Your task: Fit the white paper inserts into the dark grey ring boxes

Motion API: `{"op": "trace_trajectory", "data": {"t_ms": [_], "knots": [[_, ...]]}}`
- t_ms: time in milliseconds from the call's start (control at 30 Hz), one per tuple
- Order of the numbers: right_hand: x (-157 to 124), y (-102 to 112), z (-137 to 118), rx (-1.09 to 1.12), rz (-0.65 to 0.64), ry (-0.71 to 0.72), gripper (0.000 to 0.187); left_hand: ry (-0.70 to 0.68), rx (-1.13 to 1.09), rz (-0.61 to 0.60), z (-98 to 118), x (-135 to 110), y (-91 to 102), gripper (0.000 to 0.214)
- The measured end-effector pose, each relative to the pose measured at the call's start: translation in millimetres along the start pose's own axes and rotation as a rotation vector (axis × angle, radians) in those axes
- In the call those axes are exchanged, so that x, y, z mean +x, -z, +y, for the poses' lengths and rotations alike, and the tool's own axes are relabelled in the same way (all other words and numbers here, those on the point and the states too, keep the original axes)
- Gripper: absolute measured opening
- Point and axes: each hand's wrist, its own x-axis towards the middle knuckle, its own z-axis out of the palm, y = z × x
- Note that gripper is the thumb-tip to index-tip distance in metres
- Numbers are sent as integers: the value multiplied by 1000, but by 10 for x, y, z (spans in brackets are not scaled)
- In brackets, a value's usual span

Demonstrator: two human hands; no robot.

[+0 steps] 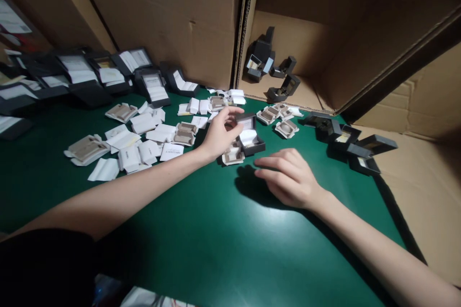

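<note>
My left hand has its thumb and fingers around the left side of the raised lid of a small black hinged box. The box stands open on the green table, with white lining in the lid and white folded paper in its base. A cardboard insert lies against its left side, partly under my hand. Just to the lower right hovers my right hand, palm down, its fingers loosely bent and apart. Nothing shows in it, and its shadow falls on the table below.
White paper slips and cardboard inserts lie scattered to the left. Several open black boxes line the back left. More open boxes stand at right and inside a large carton. Cardboard walls border the green table.
</note>
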Motion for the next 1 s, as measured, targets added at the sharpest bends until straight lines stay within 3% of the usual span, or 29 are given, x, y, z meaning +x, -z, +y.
{"op": "trace_trajectory", "data": {"t_ms": [200,367,500,633,867,1000], "knots": [[103,-30,-88,76,-375,-78,33,50,-86,116,19,-14,-21,25],[107,-32,-67,141,-426,-156,36,111,-162,133,55,-16,-29,22],[86,-29,-41,213,-338,-193,30,113,-176,202,26,-4,-31,21],[77,7,-10,390,-125,-293,10,92,-129,239,-23,4,-24,21],[-56,-64,179,737,246,-808,21,75,-104,223,-22,2,-13,24],[-129,-94,330,535,274,-959,20,95,-161,213,3,1,-22,24]]}}
